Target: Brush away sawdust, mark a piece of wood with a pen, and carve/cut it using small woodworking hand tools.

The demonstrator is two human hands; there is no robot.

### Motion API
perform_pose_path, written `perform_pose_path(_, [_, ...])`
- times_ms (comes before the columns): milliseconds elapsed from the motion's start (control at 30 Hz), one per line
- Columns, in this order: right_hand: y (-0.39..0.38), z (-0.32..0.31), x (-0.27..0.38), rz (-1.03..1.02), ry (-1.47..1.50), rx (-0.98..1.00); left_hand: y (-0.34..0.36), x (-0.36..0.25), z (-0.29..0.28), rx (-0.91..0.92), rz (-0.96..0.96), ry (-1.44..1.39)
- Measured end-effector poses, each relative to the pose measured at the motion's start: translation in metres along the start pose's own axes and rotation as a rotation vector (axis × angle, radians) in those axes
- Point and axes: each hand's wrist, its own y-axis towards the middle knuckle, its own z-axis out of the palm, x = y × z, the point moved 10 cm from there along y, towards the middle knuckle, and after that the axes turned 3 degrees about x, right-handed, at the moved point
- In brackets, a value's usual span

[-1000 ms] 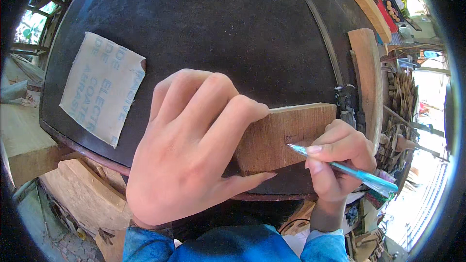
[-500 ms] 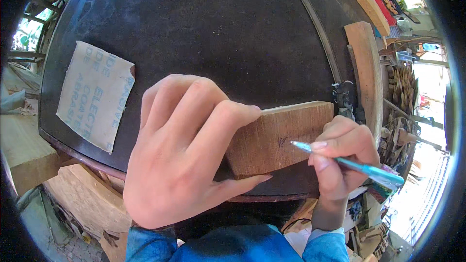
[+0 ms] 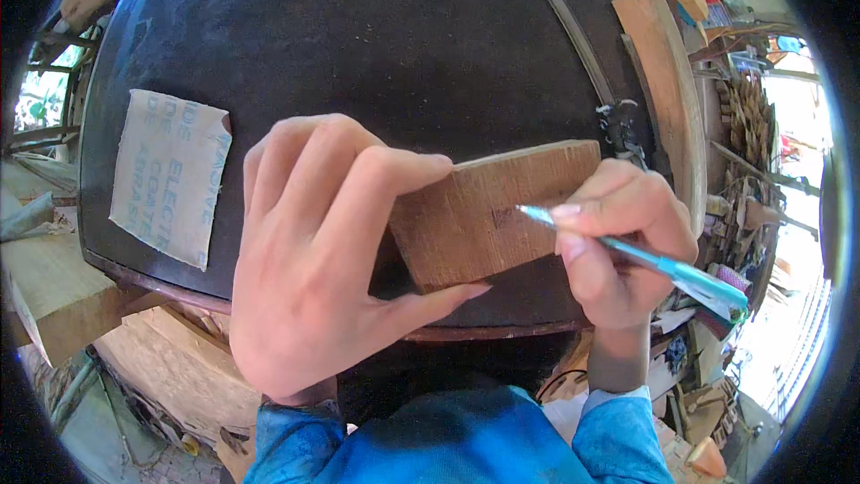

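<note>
A rectangular brown wooden block (image 3: 466, 224) lies tilted over the near edge area of the dark table. My left hand (image 3: 309, 242) is closed on its left end, index finger on the far edge and thumb along the near edge. In my right hand (image 3: 623, 246) is a light-blue pen (image 3: 703, 289), pinched between thumb and fingers. The pen's tip rests at or just above a small dark squarish mark (image 3: 503, 218) on the block's upper face. Whether the tip touches the wood is hard to make out.
A sheet of sandpaper (image 3: 170, 179), printed back up, lies left on the dark table (image 3: 358, 63). To the right are a long thin metal strip (image 3: 569, 22), a dark clamp-like part (image 3: 623, 130) and a curved wooden piece (image 3: 663, 81). Timber (image 3: 58, 282) stands beyond the table's left edge.
The pen mark on the block looks darker and more filled in. My hands, the block and the near table edge sit higher in the picture, as the view has shifted.
</note>
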Motion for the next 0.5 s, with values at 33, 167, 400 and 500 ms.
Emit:
perform_pose_path(33, [0.001,0.001,0.0,-0.015,-0.003,0.006,0.0,0.0,-0.001,-0.007,0.006,0.006])
perform_pose_path(167, [0.001,0.006,0.007,-0.075,-0.007,0.067,-0.002,0.0,-0.001,0.01,-0.001,0.026])
perform_pose_path(400, [0.0,-0.002,-0.003,0.067,0.04,-0.022,-0.004,0.0,0.0,0.01,0.008,0.025])
perform_pose_path(500, [0.003,0.003,0.002,0.015,0.039,0.028,-0.006,0.001,-0.003,0.003,0.004,0.02])
